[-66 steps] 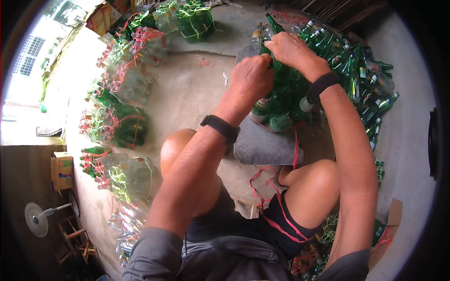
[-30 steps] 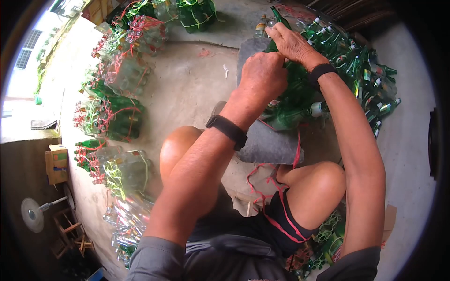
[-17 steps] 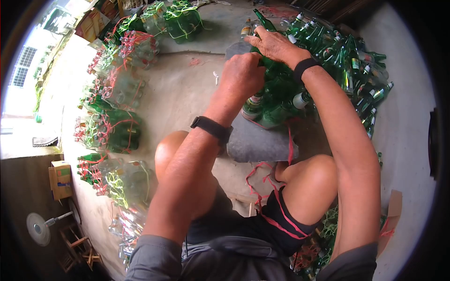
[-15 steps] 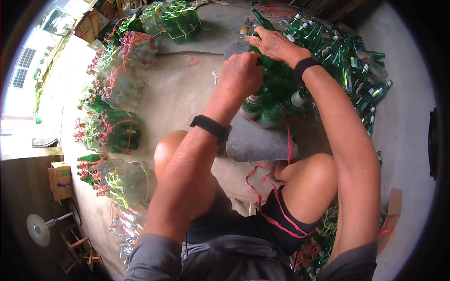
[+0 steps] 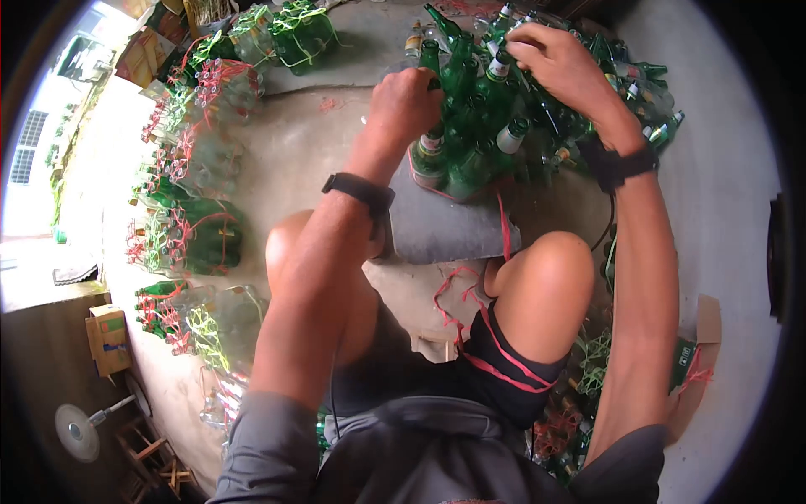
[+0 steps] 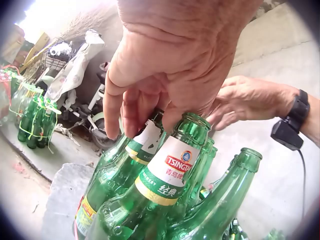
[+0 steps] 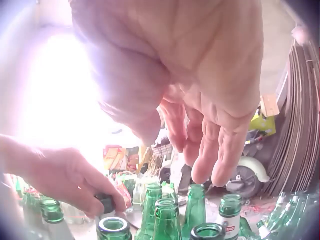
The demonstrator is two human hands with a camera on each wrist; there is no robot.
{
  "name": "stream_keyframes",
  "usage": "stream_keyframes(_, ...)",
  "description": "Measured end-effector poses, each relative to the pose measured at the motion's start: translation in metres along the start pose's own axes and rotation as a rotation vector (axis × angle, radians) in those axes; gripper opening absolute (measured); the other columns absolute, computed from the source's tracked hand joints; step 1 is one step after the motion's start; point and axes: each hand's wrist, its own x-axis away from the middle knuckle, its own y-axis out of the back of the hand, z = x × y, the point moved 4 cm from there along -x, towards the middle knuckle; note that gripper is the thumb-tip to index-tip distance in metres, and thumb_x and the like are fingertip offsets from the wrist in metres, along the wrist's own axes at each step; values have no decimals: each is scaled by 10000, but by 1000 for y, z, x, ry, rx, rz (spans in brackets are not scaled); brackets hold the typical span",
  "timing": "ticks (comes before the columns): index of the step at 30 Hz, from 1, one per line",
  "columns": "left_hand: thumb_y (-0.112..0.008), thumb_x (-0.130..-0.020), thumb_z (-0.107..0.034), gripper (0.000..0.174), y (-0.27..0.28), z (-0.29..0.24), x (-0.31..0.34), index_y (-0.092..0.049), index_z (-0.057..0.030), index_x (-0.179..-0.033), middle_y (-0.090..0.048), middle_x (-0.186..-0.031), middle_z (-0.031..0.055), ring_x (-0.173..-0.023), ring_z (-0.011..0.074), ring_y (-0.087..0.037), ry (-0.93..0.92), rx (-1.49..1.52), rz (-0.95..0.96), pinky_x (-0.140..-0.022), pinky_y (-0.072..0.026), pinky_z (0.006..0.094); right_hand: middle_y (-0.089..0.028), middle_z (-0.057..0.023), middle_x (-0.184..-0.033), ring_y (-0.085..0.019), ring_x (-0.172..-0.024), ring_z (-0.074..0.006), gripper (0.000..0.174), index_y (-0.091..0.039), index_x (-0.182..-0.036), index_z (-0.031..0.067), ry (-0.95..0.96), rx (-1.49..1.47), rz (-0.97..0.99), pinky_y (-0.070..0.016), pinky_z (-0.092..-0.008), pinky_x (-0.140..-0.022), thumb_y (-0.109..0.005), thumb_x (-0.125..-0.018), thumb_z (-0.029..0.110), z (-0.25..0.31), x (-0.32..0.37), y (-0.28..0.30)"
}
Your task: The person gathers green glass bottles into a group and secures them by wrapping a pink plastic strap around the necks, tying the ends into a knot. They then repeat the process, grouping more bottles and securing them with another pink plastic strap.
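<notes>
Green glass bottles (image 5: 472, 126) stand bunched on a grey slab (image 5: 445, 228), with a red strap (image 5: 505, 225) around their base. My left hand (image 5: 403, 105) pinches one bottle neck at the bunch's left side; in the left wrist view its fingers curl at the top of a bottle with a torn white label (image 6: 148, 140), beside a labelled Tsingtao bottle (image 6: 167, 167). My right hand (image 5: 567, 71) is raised over the bunch's right side, and in the right wrist view its fingers (image 7: 225, 150) hang relaxed above the bottle mouths, holding nothing.
Loose green bottles (image 5: 630, 80) lie piled at the back right. Bundles of tied bottles (image 5: 210, 231) line the left side, others (image 5: 306, 38) stand at the back. A fan (image 5: 77, 430) is at lower left. Red strap also lies across my thigh (image 5: 537, 315).
My right hand has left the bottle tops beside my left hand and moved right, uncovering several necks. My left hand stays at the bunch's left side. The view has shifted slightly.
</notes>
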Motion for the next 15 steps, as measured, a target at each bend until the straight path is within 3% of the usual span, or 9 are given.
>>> stream_keyframes(1, -692, -825, -225, 224, 0, 1, 0, -749, -74, -981, -726, -912, 217, -903, 436, -694, -8, 19, -9, -828, -556, 524, -677, -71, -912, -665, -799, -139, 287, -671, -1153, -7, -7, -2, 4, -534, -314, -717, -609, -985, 218, -4, 19, 0)
stream_keyframes(3, -693, -826, -228, 225, -1, 4, -1, -750, -76, -981, -724, -914, 221, -907, 436, -692, -14, 24, -9, -829, -556, 522, -687, -29, -860, -672, -767, -127, 228, -697, -1043, 24, -346, -397, -47, -555, -298, -681, -604, -969, 219, -36, 62, -11)
stream_keyframes(4, -693, -827, -231, 225, -2, 4, -1, -751, -78, -981, -722, -915, 225, -910, 436, -691, -24, 27, -14, -830, -556, 521, -682, -5, -895, -667, -780, -105, 208, -700, -1072, 38, -391, -427, 32, -566, -271, -668, -597, -970, 187, -52, 84, -23)
stream_keyframes(7, -685, -826, -240, 247, -2, 3, -2, -762, -101, -1015, -728, -943, 210, -924, 430, -691, -4, 8, -17, -836, -557, 513, -703, -74, -998, -684, -845, -149, 344, -671, -1184, -3, -622, -566, 195, -578, -295, -695, -672, -935, 234, -81, 151, -70)
stream_keyframes(10, -674, -821, -253, 271, -5, 5, -3, -767, -119, -1038, -733, -959, 195, -930, 424, -694, -3, 23, -12, -836, -558, 509, -702, -102, -1060, -671, -957, -189, 496, -631, -1253, -29, -665, -627, 273, -552, -331, -798, -740, -906, 308, -103, 201, -115)
stream_keyframes(13, -662, -814, -275, 294, -4, 6, -3, -769, -130, -1046, -735, -959, 187, -929, 422, -695, 7, 26, -7, -831, -559, 508, -700, -94, -1065, -662, -969, -190, 467, -656, -1200, -34, -653, -775, 207, -528, -334, -833, -741, -913, 324, -107, 227, -148)
stream_keyframes(15, -638, -818, -292, 312, -2, 7, -3, -763, -123, -1048, -731, -947, 197, -917, 430, -694, 23, 3, 14, -816, -556, 509, -681, -87, -1102, -626, -1049, -179, 449, -663, -1206, -24, -525, -773, 376, -487, -308, -918, -727, -930, 324, -106, 231, -164)
